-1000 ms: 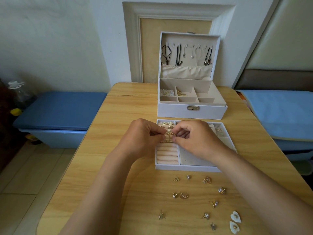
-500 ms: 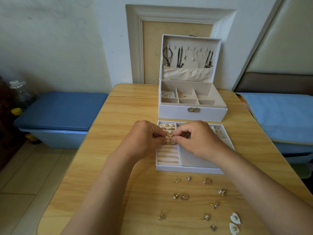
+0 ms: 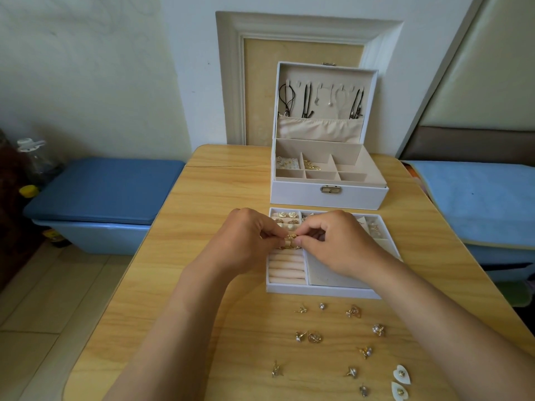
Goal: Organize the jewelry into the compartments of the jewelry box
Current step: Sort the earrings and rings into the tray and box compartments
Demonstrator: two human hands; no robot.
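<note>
A white removable tray (image 3: 318,290) lies on the wooden table in front of the open jewelry box (image 3: 328,195). Both of my hands meet over the tray's ring rolls (image 3: 286,270). My left hand (image 3: 246,241) and my right hand (image 3: 335,244) pinch a gold ring (image 3: 291,238) between fingertips, just above the rolls. Several gold rings (image 3: 285,218) sit in the rolls at the tray's far end. Loose earrings lie on the table near me, among them a gold knot earring (image 3: 314,337) and two white heart earrings (image 3: 401,382).
The box lid (image 3: 324,96) stands upright with necklaces on hooks. Small gold pieces lie in the box's far-left compartments (image 3: 298,164). A blue bench (image 3: 98,192) stands left of the table, a blue-covered seat (image 3: 477,198) to the right.
Both hands have lowered the gold ring slightly towards the ring rolls, still pinching it. The view has shifted a little; the loose earrings lie as before.
</note>
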